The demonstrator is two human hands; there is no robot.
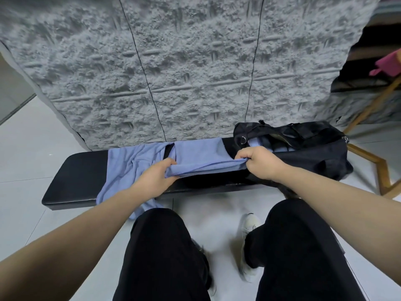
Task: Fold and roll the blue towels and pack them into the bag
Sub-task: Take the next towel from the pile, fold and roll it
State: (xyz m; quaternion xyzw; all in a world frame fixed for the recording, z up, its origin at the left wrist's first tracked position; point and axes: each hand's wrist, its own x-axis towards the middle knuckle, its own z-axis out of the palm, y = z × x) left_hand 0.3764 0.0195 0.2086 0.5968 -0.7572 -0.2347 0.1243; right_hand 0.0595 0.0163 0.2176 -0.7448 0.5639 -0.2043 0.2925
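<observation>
Left fingers: the left hand (156,175) pinches the near-left corner of the towel in hand (201,156), thumb on top and fingers curled underneath.
Right fingers: the right hand (259,160) is closed tight on the near-right corner, knuckles up, with cloth bunched in the fist.
Towel in hand: it is stretched taut between the two hands; its near edge is raised just off the bench (71,177) while its far part lies flat on the seat.
Long axis: it runs left to right along the bench, its right end pointing at the bag (312,148).
Step in hand: likely the fold, with the near edge lifted ready to be carried over onto the far edge.
Next move: it calls for both corners to travel away from the person together, kept level so that the edges meet, and then for rolling from one end.
Second towel: a crumpled blue towel (128,168) lies to the left, touching the first and hanging over the bench's front edge toward the floor.
Bag: black, it sits on the right end of the bench with its mouth open; pale blue rolls (259,144) seem to lie inside, though this is hard to confirm.
Progress: by the look of it, partly packed, with two towels left.
</observation>
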